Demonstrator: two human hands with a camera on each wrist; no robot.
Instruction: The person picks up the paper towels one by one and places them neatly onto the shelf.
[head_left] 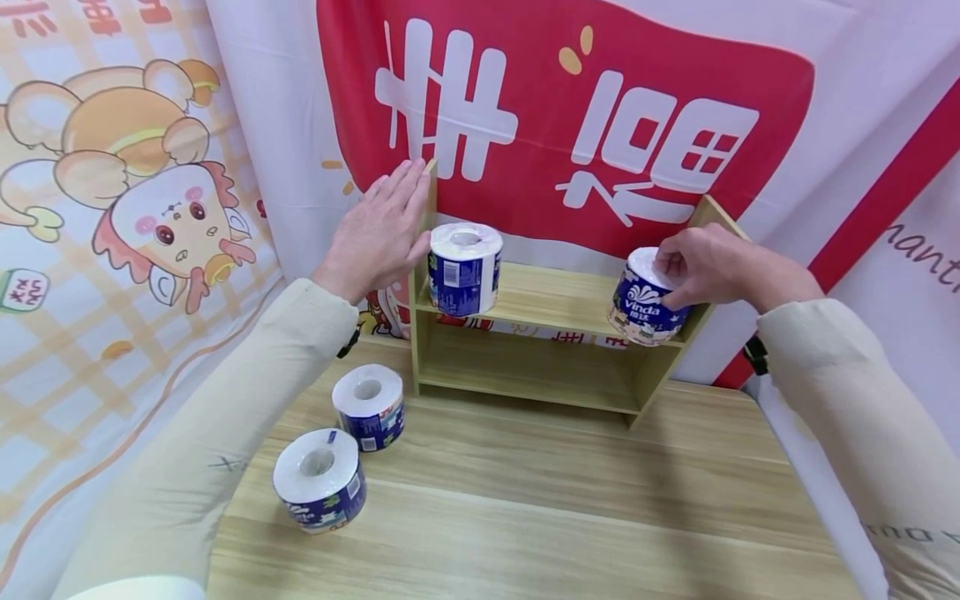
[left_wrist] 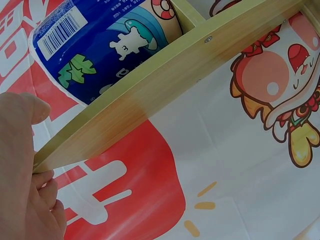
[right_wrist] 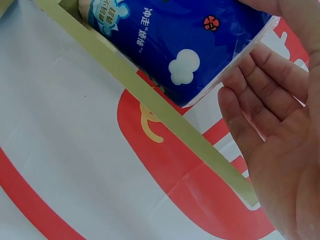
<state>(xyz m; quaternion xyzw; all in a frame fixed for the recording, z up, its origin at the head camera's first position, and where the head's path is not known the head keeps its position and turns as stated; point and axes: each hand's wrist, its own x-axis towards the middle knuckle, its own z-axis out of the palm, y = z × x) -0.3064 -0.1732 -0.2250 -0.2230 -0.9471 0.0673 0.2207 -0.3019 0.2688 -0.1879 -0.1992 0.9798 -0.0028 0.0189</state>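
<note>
Shelf [head_left: 525, 367] stands on bench [head_left: 540, 500], in front of red-and-white banner [head_left: 540, 204]. Right hand [head_left: 716, 267] pinches right roll [head_left: 645, 296]: thumb at the side, fingers curled at the top end. Roll upright, at front of upper board [head_left: 555, 292], just beside right panel [head_left: 656, 379]; whether its base bears on the board, cannot tell. Left hand [head_left: 375, 229] has fingers straight and close together, touching left panel [head_left: 417, 354] near its top. Left roll [head_left: 465, 271], upright on upper board, just beside that panel. Far roll [head_left: 382, 423] and near roll [head_left: 330, 507] stand upright on bench, left of shelf, close to each other.
</note>
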